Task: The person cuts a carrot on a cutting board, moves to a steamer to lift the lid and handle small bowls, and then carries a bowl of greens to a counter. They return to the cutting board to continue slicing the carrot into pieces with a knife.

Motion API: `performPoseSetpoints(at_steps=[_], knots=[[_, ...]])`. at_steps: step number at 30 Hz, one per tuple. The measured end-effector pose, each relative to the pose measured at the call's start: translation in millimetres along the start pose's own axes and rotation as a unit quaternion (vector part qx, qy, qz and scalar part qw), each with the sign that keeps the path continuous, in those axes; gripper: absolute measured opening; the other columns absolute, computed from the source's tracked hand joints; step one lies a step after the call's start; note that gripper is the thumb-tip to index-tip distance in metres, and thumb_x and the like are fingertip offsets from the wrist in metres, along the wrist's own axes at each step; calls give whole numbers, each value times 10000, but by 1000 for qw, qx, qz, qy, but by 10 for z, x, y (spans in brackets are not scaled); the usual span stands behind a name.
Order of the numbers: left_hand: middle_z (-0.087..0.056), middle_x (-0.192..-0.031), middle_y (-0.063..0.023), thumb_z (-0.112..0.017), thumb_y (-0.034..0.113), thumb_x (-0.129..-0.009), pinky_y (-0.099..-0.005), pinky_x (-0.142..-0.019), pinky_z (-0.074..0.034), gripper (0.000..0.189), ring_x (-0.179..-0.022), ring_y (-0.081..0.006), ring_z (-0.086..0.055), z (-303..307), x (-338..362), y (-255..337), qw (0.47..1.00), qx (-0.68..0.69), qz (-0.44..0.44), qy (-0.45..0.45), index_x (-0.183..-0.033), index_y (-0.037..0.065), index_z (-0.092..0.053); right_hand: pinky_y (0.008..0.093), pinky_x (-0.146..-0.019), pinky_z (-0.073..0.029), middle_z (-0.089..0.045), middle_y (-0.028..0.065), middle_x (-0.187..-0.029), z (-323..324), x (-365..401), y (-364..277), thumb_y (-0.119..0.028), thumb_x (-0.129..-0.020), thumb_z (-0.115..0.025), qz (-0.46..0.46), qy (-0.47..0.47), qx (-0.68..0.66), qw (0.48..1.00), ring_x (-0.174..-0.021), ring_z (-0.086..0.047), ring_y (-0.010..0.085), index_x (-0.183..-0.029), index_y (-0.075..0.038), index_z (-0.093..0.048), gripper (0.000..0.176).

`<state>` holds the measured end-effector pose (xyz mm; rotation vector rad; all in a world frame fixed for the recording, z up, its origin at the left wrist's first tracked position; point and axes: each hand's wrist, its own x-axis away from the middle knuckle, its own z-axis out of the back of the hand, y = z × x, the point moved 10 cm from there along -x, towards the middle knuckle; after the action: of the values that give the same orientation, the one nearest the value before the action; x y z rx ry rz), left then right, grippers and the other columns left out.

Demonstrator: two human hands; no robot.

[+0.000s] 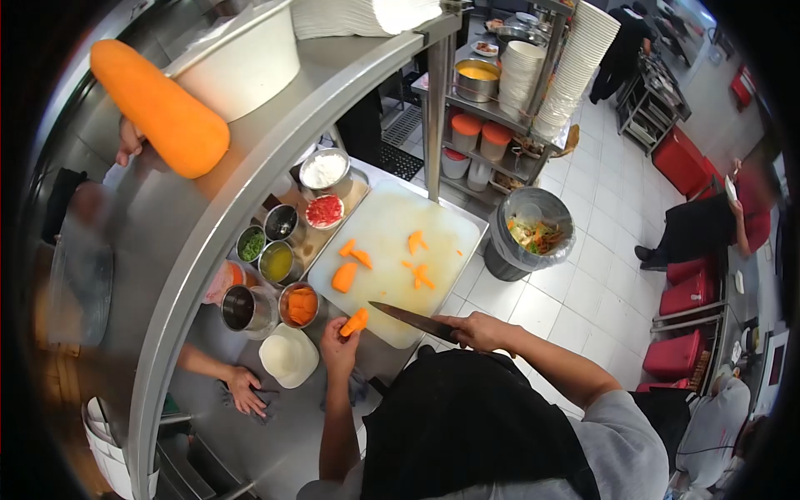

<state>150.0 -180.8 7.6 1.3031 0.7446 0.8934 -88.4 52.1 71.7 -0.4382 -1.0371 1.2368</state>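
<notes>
Between the fingers of my left hand (339, 350) is a small carrot piece (354, 322), held up at the near edge of the white cutting board (375, 217). My right hand (481, 331) is closed round the handle of a kitchen knife (412, 319), whose blade points left over the board. A thick carrot chunk (343, 277) and several cut carrot pieces (418, 275) lie on the board. Left of the board, a metal cup (298, 305) holds carrot slices. A large whole carrot (158, 108) lies on the upper shelf.
A co-worker's hand (244, 390) rests on a dark cloth at the counter's left. Metal cups, a flour bowl (325, 170) and a white container (288, 356) stand beside the board. A lined waste bin (530, 233) stands beyond it. The metal shelf rail (217, 208) curves overhead.
</notes>
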Motion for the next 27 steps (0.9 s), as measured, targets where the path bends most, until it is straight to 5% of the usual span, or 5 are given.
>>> performPoseSetpoints(at_steps=[7, 10, 13, 19, 27], knots=[[-697, -1194, -146, -712, -60, -929, -314, -837, -604, 356, -1020, -194, -708, 1, 159, -35, 988, 129, 79, 11, -1272, -82, -616, 472, -744, -591, -718, 158, -748, 499, -75, 697, -126, -978, -577, 29, 128, 127, 983, -699, -716, 375, -1604, -193, -427, 647], [-717, -1122, -146, -702, -26, -956, -298, -775, -616, 314, -920, -172, -723, -183, 151, -100, 985, 137, 104, 8, -1256, -78, -626, 527, -706, -562, -691, 221, -745, 853, -21, 741, -143, -977, -592, 13, 203, 183, 962, -709, -686, 445, -1540, -140, -490, 572], [-726, -1050, -140, -708, 8, -965, -284, -732, -610, 282, -833, -158, -716, -418, 112, -103, 984, 150, 99, -1, -1223, -74, -631, 569, -741, -552, -698, 272, -842, 993, 17, 631, -180, -991, -616, -6, 212, 176, 961, -778, -683, 475, -1525, -162, -502, 546], [-726, -977, -125, -730, 65, -972, -265, -647, -579, 262, -772, -129, -689, -565, -72, -171, 990, 101, 86, 41, -1183, -60, -636, 537, -720, -558, -704, 222, -800, 670, 75, 643, -205, -989, -630, 36, 82, 194, 977, -754, -689, 440, -1513, -204, -544, 531], [-710, -888, -72, -764, 120, -979, -247, -606, -545, 308, -700, -105, -651, -584, -155, -205, 994, 13, 93, 52, -1227, -24, -653, 561, -764, -543, -728, 236, -925, 1475, -123, 973, -187, -1018, -595, 51, 157, 219, 962, -842, -686, 463, -1427, -95, -579, 420]])
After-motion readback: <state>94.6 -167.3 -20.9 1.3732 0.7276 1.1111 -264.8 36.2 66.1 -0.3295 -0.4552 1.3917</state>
